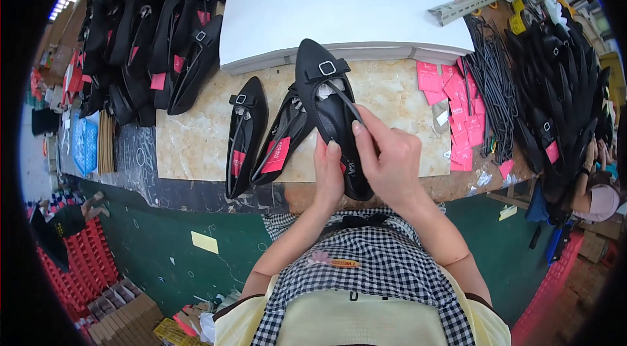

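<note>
Close to the table edge (300,198), both hands (395,160) hold a shoe (333,117).

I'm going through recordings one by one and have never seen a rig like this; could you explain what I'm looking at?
There is no machine here: a person works with two bare hands. The single picture comes from the left of two wide fisheye cameras worn on the head, looking down, so straight edges bend near the rim.

The left hand holds a black buckled shoe, while the right hand grips a thin dark rod that reaches into it. Two similar shoes lie on a beige marbled board. Behind is a white stack; to the right, pink cards and a bundle of rods. More black shoes are piled at both sides.
</note>
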Tool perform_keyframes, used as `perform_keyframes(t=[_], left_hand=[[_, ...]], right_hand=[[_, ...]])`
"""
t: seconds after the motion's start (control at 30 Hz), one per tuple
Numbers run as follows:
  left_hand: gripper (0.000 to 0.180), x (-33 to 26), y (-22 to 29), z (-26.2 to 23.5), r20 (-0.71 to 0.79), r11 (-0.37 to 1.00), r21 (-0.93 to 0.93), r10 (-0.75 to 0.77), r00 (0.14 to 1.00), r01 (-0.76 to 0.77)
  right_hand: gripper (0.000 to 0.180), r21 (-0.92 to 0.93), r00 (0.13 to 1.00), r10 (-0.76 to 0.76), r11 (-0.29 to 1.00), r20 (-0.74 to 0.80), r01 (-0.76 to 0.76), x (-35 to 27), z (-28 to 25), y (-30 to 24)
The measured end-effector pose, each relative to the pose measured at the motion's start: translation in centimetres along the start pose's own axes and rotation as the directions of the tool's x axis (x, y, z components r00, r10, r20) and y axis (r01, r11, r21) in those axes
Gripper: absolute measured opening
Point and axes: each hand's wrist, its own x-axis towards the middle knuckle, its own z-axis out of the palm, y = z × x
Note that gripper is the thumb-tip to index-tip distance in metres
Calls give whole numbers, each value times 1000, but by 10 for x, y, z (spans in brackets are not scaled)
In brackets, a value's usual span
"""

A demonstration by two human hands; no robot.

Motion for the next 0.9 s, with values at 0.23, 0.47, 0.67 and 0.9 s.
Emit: perform_keyframes(t=[0.23, 0.47, 0.67, 0.9], left_hand=[[44, -25, 19, -21, -60, 905, 240, -346, 936, 350], [55, -13, 82, -90, 154, -108, 984, 93, 984, -144], [36, 7, 100, -125, 248, 66, 966, 18, 969, -249], [27, 143, 330, -174, 252, -195, 968, 685, 684, -161]], right_hand=[[38, 176, 854, 225, 924, 469, -340, -33, -7, 3], [36, 183, 845, 420, 850, 333, -494, -34, -40, 48], [29, -16, 878, 194, 978, 437, -208, -36, -9, 48], [28, -223, 853, 386, 919, 351, -325, -51, -34, 88]])
